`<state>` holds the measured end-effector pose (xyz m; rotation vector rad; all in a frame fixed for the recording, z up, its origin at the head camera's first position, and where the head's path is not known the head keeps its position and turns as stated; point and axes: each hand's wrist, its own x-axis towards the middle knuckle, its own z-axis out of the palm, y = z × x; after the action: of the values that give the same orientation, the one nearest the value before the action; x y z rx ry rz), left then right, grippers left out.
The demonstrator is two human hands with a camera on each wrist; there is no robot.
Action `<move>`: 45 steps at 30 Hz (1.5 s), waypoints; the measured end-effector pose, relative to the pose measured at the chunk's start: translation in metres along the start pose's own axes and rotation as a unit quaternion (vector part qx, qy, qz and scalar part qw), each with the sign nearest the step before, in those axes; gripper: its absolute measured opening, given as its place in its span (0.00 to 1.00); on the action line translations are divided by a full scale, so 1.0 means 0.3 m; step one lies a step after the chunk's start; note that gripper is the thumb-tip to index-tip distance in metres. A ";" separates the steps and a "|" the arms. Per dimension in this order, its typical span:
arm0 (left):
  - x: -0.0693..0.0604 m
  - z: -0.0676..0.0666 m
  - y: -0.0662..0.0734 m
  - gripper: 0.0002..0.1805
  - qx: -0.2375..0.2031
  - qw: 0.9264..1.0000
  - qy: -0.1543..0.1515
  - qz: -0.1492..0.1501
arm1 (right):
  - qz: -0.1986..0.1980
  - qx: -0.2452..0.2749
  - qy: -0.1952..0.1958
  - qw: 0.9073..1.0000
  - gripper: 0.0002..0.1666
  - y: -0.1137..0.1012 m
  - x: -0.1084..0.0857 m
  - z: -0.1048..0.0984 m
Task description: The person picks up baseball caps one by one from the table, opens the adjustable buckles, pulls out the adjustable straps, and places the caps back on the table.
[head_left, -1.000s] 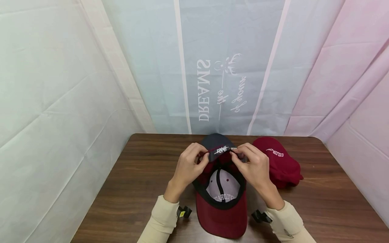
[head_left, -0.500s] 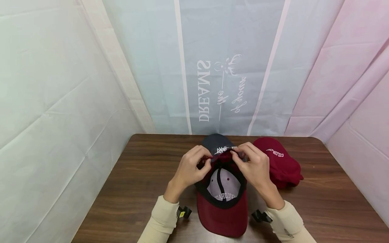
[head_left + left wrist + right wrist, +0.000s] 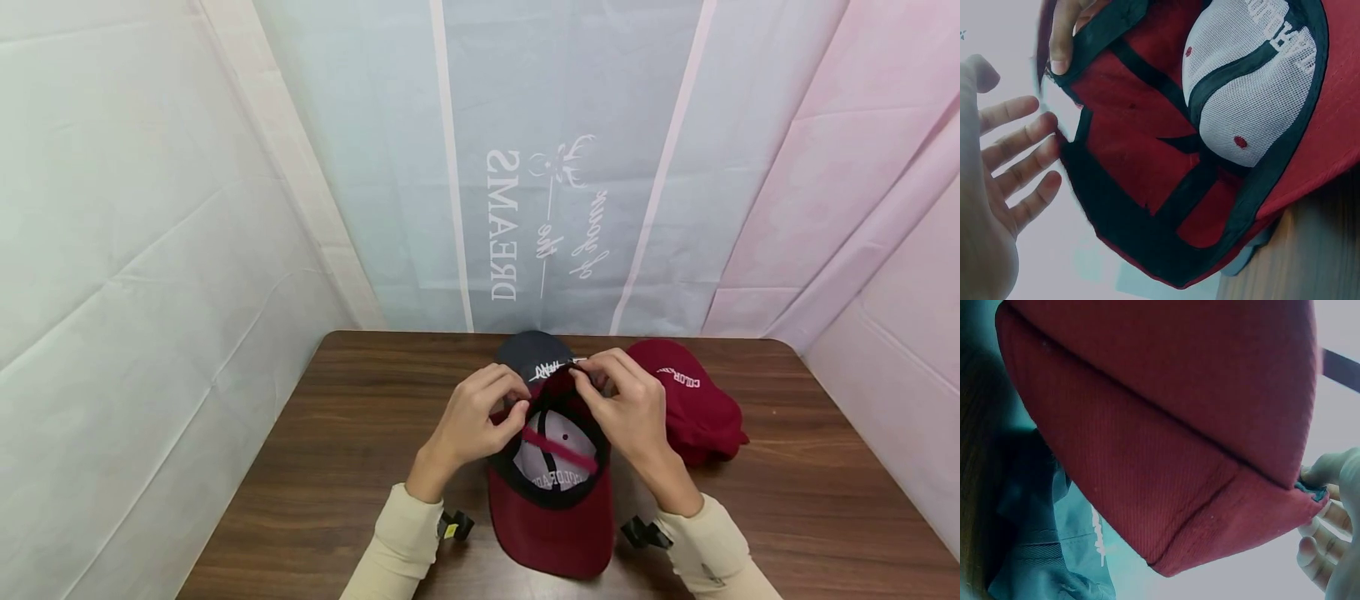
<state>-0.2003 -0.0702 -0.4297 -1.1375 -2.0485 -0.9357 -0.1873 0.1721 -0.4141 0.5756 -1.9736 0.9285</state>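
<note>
Strap (image 3: 558,451) now across upturned cap (image 3: 553,537)

Brown wood-grain desk (image 3: 337,442), rounded far corners. Dark cap (image 3: 534,345) at far edge, near middle, white lettering on it. Red cap (image 3: 693,417) to its right, white lettering on crown. Pale blue cloth (image 3: 367,125) behind desk, white stripes, sideways word DREAMS. Whitish cloth (image 3: 135,250) left, pinkish cloth (image 3: 870,158) right.

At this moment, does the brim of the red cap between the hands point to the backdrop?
No, in the head view the brim points away from the backdrop.
</note>
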 end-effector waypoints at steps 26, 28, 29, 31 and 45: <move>0.046 0.070 0.040 0.15 0.105 0.988 -0.037 -0.109 | -0.024 0.043 -0.015 0.999 0.13 -0.037 0.002 -0.005; 0.047 0.073 0.041 0.14 0.113 0.986 -0.039 -0.112 | -0.028 0.048 -0.017 0.998 0.13 -0.041 0.004 -0.005; 0.047 0.074 0.042 0.12 0.117 0.986 -0.038 -0.111 | -0.029 0.050 -0.018 0.998 0.13 -0.043 0.004 -0.005; 0.048 0.074 0.043 0.09 0.124 0.986 -0.035 -0.109 | -0.032 0.051 -0.020 0.998 0.13 -0.046 0.004 -0.004; 0.052 0.041 0.034 0.03 0.102 0.986 0.030 -0.131 | -0.039 0.039 -0.056 0.997 0.15 -0.050 -0.022 0.007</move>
<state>-0.2004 -0.0493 -0.4217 -0.7358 -2.2224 -0.8461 -0.1748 0.1614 -0.4146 0.7588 -2.0055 0.9455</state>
